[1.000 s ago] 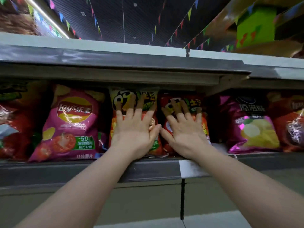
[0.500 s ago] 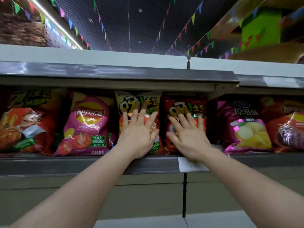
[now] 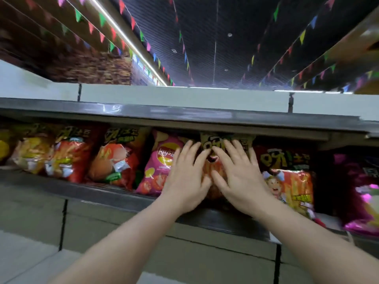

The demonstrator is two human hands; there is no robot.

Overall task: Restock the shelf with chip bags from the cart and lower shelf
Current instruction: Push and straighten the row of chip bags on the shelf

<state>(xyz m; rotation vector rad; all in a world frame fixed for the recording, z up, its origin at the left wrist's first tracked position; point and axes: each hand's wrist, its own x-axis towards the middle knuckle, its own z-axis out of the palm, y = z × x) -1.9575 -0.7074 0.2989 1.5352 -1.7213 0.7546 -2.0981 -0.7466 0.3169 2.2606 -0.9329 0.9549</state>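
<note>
1. A shop aisle under a dark ceiling strung with coloured pennants [image 3: 131, 21]; a grey metal shelf [image 3: 114, 194] runs across at arm height, with another ledge close above it
2. The left hand [image 3: 184, 177] and right hand [image 3: 240, 177] lie side by side, fingers straight and spread, both flat against one yellow-topped chip bag [image 3: 212, 160] standing on the shelf between them
3. The step in hand looks like seating this bag upright and back in its row; neither hand curls round it
4. Just left of the left hand stands a pink bag [image 3: 159, 167] with a Lay's logo; just right of the right hand, a red bag [image 3: 287, 177] bearing a cartoon chef and yellow lettering too blurred to read
5. Next, I judge, the hands must draw off without tipping the bag forward, then fetch more stock; the cart is out of view
</note>
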